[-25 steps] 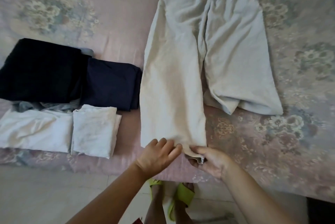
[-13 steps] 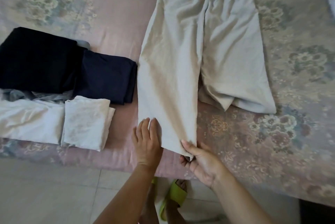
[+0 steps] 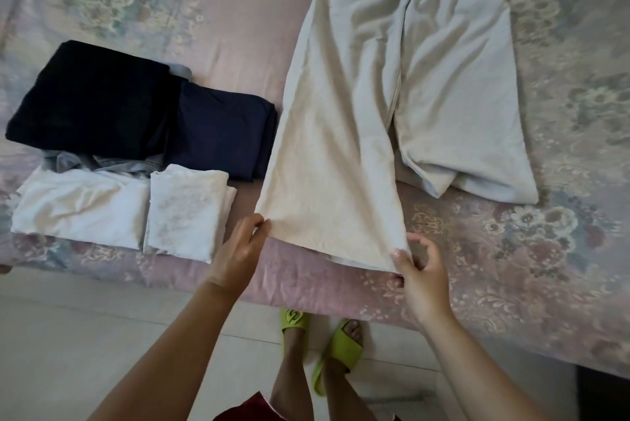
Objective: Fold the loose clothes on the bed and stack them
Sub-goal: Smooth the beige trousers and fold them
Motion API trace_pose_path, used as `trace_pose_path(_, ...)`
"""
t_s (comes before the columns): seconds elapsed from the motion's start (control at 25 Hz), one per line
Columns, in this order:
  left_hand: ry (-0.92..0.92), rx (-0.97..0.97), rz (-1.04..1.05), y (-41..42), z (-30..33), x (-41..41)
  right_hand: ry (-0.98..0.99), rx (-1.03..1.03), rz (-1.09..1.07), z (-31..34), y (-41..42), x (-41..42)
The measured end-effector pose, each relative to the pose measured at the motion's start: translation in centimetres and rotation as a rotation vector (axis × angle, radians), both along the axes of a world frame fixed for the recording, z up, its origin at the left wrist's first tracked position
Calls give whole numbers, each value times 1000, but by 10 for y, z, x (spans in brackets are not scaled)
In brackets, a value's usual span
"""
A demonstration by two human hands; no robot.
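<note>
Trousers (image 3: 368,107) lie lengthwise up the bed; left hand (image 3: 238,250) and right hand (image 3: 422,270) each pinch the near hem.

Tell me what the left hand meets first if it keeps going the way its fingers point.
The left hand points up and right, fingertips already at the near-left hem corner of the beige trousers. It would meet that leg's fabric first; depth is hard to judge.

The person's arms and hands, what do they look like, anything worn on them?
Both forearms are bare, no sleeves in view. The left hand and right hand show no gloves, rings, watch or bracelets. The fingernails look short and unpainted.
</note>
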State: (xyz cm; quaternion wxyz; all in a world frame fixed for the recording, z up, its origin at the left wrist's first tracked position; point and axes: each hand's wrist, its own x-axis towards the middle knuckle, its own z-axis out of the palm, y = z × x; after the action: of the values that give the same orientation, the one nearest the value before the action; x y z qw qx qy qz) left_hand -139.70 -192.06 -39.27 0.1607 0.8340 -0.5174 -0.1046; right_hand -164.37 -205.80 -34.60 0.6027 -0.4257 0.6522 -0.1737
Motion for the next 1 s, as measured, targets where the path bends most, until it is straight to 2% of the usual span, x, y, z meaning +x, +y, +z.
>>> trace_pose_path(0.08, 99, -16, 166, 3, 9, 3, -20, -25, 38, 2, 1, -1)
trace_pose_path(0.2, 94, -224, 202, 2, 22, -1, -30, -56, 136, 3, 6, 4)
trace_pose_path(0.24, 150, -263, 270, -2, 24, 0, -19, -82, 170, 3, 8, 6)
trace_pose_path(0.36, 404, -279, 564, -15, 32, -3, 22, -173, 242, 3, 13, 12)
trace_pose_path(0.56, 498, -329, 892, -23, 37, 1, 28, -342, 359, 10, 16, 5)
trace_pose_path(0.72, 409, -309, 835, -11, 39, 6, 84, -535, 267, 12, 22, -3)
trace_pose_path(0.88, 301, -187, 654, 15, 31, 5, 305, -753, 471, 13, 29, -7)
trace_pose_path(1.0, 335, -153, 543, 37, 28, 8, 315, -564, 574, 7, 34, -19)
